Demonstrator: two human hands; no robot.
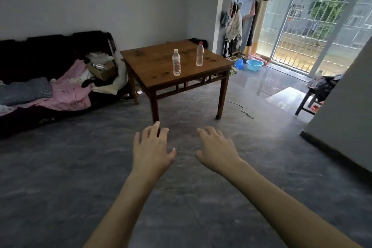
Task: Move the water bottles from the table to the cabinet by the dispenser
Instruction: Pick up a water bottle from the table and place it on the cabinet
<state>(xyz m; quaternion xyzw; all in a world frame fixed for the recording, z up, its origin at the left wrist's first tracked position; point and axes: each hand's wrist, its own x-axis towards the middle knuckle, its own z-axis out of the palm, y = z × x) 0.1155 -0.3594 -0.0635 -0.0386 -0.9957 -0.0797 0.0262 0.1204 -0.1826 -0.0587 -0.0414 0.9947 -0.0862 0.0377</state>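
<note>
Two clear plastic water bottles stand upright on a square brown wooden table [153, 70]. The nearer bottle [176, 63] has a white cap and a red-and-white label. The farther bottle [199, 54] has a red cap and stands to its right. My left hand [151, 149] and my right hand [217, 149] are stretched out palm down over the floor, well short of the table. Both are empty with fingers spread. No cabinet or dispenser is in view.
A dark sofa [40, 70] piled with clothes and a box lines the left wall. A blue basin [254, 65] and hanging clothes sit by the barred balcony door. A white cord [242, 109] lies on the floor. A grey wall corner [338, 123] and a dark stool [308, 100] stand at the right.
</note>
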